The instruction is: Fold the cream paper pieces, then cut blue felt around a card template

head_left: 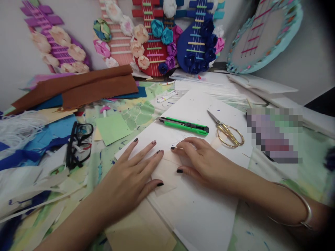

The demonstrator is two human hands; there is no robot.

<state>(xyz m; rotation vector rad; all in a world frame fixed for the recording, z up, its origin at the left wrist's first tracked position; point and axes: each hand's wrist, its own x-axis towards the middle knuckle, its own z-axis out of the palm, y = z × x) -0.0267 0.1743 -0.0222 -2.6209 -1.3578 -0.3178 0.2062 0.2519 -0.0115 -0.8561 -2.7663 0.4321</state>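
My left hand [133, 174] lies open with its fingers spread, resting on a thin, pale peach piece of paper [167, 172] on the white sheets. On the right side of that piece, my right hand [196, 157] has bent fingers, its thumb apart from them, and nothing visible between them. The tips of its curled fingers are partly hidden. Just beyond the hands lies a green utility knife [184, 125]. Gold-handled scissors [227, 134] rest to its right, blades pointing away to the left. Under everything is a stack of white sheets [206, 216].
Black-framed glasses [73, 146], a green paper square [112, 128] and paper strips [52, 188] lie left. Brown folded paper [86, 87] sits at the back left. Several flower-decorated paper instruments, including a blue one [192, 45], stand against the wall. A blurred-out object [274, 136] lies right.
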